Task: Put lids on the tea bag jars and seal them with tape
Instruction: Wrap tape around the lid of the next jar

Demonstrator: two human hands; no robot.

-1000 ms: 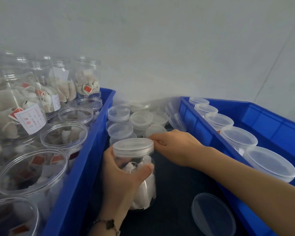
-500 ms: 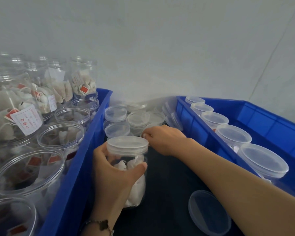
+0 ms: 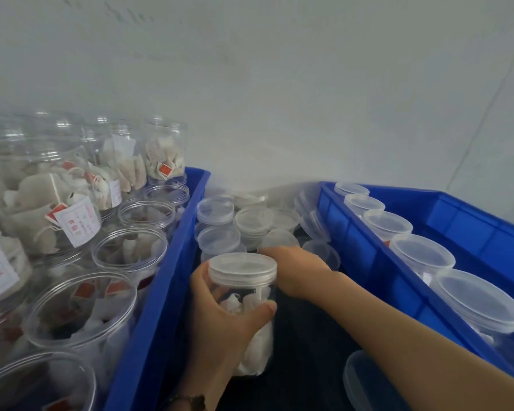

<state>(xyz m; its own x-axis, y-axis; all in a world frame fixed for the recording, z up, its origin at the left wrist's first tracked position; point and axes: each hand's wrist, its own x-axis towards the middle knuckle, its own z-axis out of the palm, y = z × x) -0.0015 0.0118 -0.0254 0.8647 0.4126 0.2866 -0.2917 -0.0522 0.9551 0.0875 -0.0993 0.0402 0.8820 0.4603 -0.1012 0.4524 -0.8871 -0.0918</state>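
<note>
The left hand (image 3: 220, 318) grips a lidded jar (image 3: 250, 315) between the bins while the right hand (image 3: 294, 269), fingers hidden, touches its lid (image 3: 242, 266), perhaps taping; many open jars (image 3: 131, 250) wait uncapped

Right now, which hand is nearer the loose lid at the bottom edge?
Right. The right hand is at the jar's cap, its forearm passing just above that lid; the left hand grips the jar, farther away.

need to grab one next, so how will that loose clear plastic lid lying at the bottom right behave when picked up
The loose clear plastic lid is thin and see-through, so it is probably very light and may flex when pinched. It lies flat and shallow on the dark mat, so it will likely slide when pushed rather than tip, and its smooth plastic may feel slippery.
</note>
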